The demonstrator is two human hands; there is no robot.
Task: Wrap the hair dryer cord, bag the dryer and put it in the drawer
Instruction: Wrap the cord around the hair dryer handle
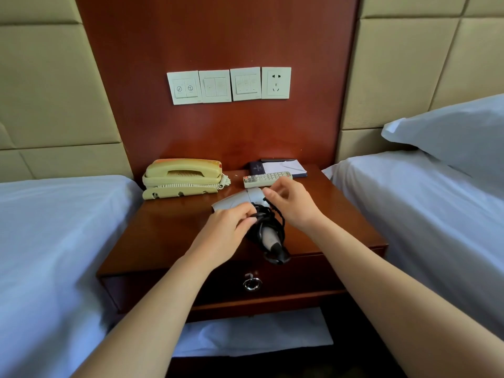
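Observation:
A silver-grey hair dryer (240, 199) lies on the wooden nightstand (169, 230), its handle (270, 237) pointing toward me over the front edge. Black cord (275, 214) is looped several times around the handle. My left hand (229, 227) grips the dryer where the body meets the handle. My right hand (289, 200) pinches a strand of the cord just right of the body. The drawer (300, 276) under the tabletop is closed and has a round metal pull (251, 282). No bag is identifiable.
A cream telephone (182, 177) stands at the back left of the nightstand. A white remote (266, 178) and a notepad on a dark folder (281, 167) lie at the back right. Beds with white sheets flank both sides. White cloth (245, 334) lies on the lower shelf.

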